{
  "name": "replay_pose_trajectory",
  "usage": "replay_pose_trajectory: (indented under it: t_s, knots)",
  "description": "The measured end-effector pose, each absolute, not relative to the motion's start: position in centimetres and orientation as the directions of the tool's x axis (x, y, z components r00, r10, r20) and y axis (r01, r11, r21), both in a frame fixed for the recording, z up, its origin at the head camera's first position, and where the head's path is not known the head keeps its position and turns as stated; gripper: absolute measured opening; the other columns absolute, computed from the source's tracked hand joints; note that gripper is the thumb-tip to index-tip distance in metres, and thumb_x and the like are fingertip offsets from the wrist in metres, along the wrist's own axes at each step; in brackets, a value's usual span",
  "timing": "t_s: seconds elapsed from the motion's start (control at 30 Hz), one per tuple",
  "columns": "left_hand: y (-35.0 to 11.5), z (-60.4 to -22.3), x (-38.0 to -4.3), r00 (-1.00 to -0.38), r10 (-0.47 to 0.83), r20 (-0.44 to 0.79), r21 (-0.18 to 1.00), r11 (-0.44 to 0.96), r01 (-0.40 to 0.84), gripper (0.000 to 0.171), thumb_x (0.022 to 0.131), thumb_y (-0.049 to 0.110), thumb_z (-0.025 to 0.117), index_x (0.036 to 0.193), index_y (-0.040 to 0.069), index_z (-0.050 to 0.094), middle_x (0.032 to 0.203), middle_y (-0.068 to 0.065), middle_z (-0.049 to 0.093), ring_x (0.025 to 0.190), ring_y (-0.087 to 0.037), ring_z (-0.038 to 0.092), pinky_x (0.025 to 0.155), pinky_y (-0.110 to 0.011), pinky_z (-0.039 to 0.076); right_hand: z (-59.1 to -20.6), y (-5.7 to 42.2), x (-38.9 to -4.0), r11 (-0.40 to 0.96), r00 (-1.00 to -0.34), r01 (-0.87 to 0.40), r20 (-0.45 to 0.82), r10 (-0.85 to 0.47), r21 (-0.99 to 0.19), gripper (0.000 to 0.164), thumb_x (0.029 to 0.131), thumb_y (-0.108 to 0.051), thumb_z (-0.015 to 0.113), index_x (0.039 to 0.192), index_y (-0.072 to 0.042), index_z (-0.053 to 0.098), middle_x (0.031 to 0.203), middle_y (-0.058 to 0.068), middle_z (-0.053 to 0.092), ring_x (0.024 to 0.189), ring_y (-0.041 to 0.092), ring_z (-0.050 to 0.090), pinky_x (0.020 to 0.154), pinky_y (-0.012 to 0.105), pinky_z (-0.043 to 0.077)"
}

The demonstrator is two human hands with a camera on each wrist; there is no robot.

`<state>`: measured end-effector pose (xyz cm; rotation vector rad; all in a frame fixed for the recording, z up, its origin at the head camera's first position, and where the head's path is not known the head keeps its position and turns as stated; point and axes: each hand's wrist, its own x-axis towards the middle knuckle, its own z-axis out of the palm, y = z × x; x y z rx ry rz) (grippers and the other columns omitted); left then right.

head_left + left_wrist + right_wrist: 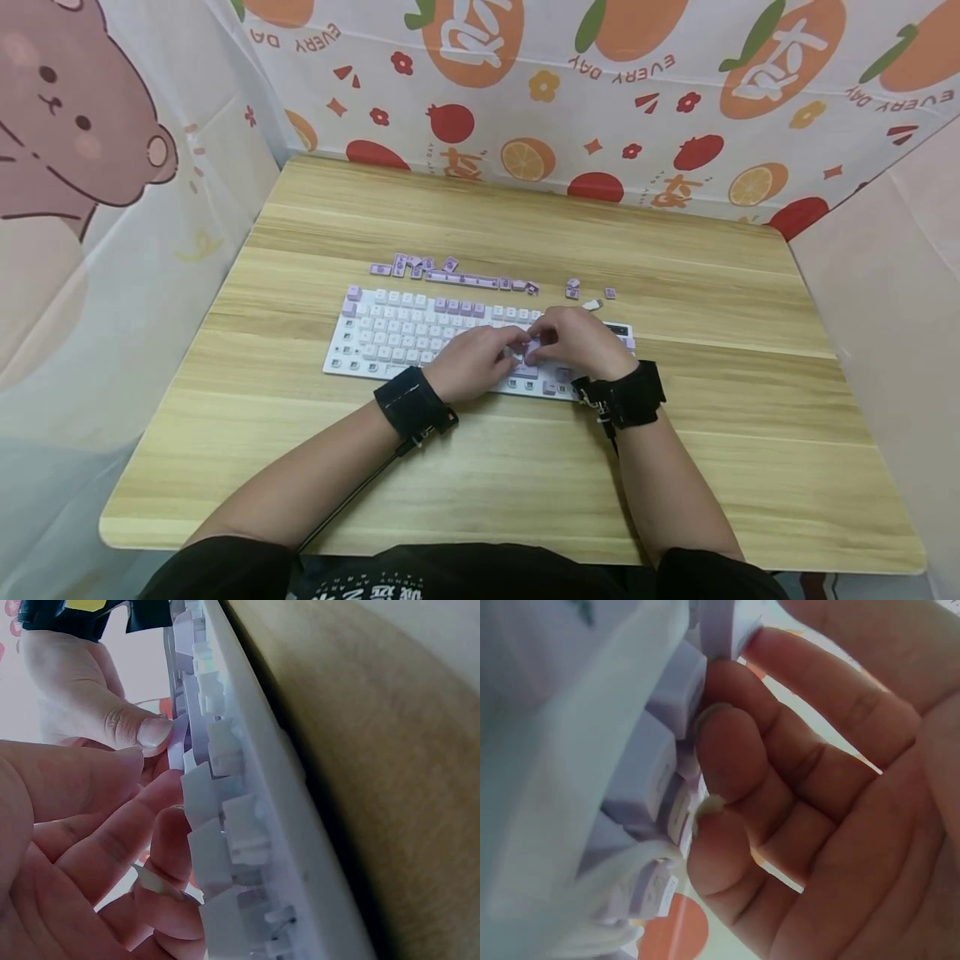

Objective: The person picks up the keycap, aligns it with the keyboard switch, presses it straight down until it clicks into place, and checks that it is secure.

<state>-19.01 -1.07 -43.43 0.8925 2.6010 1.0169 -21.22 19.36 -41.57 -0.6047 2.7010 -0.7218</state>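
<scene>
A white keyboard [405, 329] with white and purple keycaps lies on the wooden table, several switches bare along its left side and front row. Over its right part, my right hand [581, 337] pinches a purple keycap [178, 742] between thumb and finger, low against the keys. Close beside it, my left hand [472, 360] has its fingers loosely bent, with fingertips against the keycaps in the left wrist view. In the right wrist view, the other right fingers [731, 754] curl next to the purple keycaps [641, 765].
Behind the keyboard lie loose purple keycaps [401, 265], a long purple spacebar [461, 279] and a few more keycaps [572, 288] to the right. A white cable plug [592, 305] sits at the keyboard's back edge. Printed cloth [480, 108] hangs behind the table [480, 475].
</scene>
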Motion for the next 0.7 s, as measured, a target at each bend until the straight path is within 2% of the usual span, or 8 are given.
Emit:
replay_pose_trajectory:
  t_s: [0.23,0.53,0.7]
  knots:
    - [-1.08,-43.42,-18.98,-0.793,0.609,0.023,0.664,0.583,0.467,0.035,0.093,0.012,0.062,0.128,0.012,0.062,0.116,0.0,0.07,0.087,-0.011,0.063,0.078,-0.029,0.051,-41.45,19.43,-21.18,0.786,-0.859,-0.361,-0.148,-0.49,-0.502,0.03,0.076,-0.019,0.085,0.104,-0.015,0.075,0.095,-0.002,0.064,0.083,0.015,0.057,0.074,0.03,0.048]
    - [-1.1,-43.27,-18.96,-0.789,0.614,0.031,0.693,0.556,0.459,0.036,0.091,0.01,0.065,0.127,0.012,0.062,0.116,0.0,0.068,0.088,-0.011,0.062,0.079,-0.029,0.051,-41.31,18.86,-20.68,0.79,-0.858,-0.396,-0.118,-0.5,-0.468,0.027,0.076,-0.013,0.082,0.101,-0.013,0.074,0.087,-0.002,0.061,0.076,0.015,0.054,0.067,0.029,0.047]
    - [-1.05,-43.23,-18.96,-0.792,0.61,0.032,0.693,0.557,0.457,0.038,0.09,0.007,0.064,0.127,0.012,0.062,0.118,0.0,0.067,0.094,-0.012,0.062,0.083,-0.03,0.051,-41.19,18.62,-20.36,0.797,-0.853,-0.416,-0.115,-0.508,-0.439,0.022,0.076,-0.013,0.081,0.096,-0.012,0.072,0.085,0.001,0.059,0.074,0.016,0.051,0.065,0.031,0.043]
